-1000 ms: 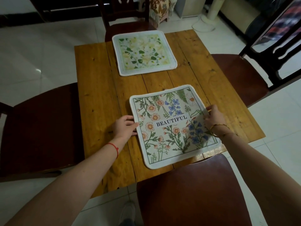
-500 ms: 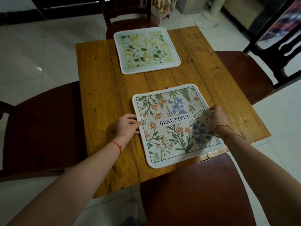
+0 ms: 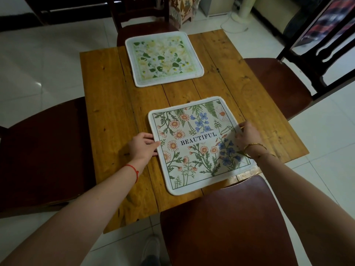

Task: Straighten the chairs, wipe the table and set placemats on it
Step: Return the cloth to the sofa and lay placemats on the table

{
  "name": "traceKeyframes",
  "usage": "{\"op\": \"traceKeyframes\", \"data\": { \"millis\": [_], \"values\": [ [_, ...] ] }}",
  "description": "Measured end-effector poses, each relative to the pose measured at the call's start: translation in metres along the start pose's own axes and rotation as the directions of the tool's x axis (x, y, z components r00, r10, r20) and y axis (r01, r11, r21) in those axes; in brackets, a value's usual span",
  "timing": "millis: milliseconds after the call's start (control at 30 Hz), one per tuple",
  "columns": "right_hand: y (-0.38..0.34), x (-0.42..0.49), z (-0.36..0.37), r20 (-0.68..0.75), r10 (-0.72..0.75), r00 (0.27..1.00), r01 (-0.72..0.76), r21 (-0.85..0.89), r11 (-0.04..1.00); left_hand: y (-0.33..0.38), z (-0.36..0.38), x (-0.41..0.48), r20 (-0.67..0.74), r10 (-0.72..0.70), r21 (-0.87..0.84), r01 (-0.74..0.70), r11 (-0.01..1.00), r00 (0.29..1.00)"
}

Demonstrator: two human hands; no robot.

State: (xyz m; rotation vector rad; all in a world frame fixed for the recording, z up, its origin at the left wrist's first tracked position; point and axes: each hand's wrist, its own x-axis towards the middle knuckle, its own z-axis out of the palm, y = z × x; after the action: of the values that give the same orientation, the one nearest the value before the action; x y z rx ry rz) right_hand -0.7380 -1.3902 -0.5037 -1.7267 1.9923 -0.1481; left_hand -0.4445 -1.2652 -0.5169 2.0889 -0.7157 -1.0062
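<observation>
The green-leaf square cloth placemat [image 3: 163, 58] was laid far on the brown wooden tabletop [image 3: 107, 112]. The flowery square cloth placemat [image 3: 197, 148], near, was touched at its sides by the left hand [image 3: 143, 145] and right hand [image 3: 247, 134]; whether it was gripped could not be told. Little seemed left.

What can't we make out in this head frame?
Head view only:
- Right hand grip on near mat: hand's back hides the fingertips; pinch or press unclear.
- Left hand: fingertips meet the mat's edge; over or under it unclear.
- Mat's right edge: partly hidden by the right hand and wrist.
- Left chair: back cut off by the frame's left edge.
- Table near edge: partly hidden by the near chair.
</observation>
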Motion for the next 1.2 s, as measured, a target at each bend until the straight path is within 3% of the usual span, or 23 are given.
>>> {"op": "traceKeyframes", "data": {
  "millis": [733,1067,1200],
  "values": [
    [0.016,0.01,0.0,0.032,-0.055,0.998,0.054,0.033,0.998,0.0,0.006,-0.002,-0.037,0.036,0.048,-0.035,0.998,0.999],
    [0.025,0.013,0.001,0.009,-0.076,0.997,0.076,0.037,0.996,0.001,0.011,-0.008,-0.122,0.05,0.075,-0.041,0.996,0.991],
    [0.029,0.005,-0.008,0.002,-0.088,0.996,0.088,0.005,0.996,0.002,0.005,-0.014,-0.196,0.07,0.158,-0.039,0.987,0.978]
  ]
}}
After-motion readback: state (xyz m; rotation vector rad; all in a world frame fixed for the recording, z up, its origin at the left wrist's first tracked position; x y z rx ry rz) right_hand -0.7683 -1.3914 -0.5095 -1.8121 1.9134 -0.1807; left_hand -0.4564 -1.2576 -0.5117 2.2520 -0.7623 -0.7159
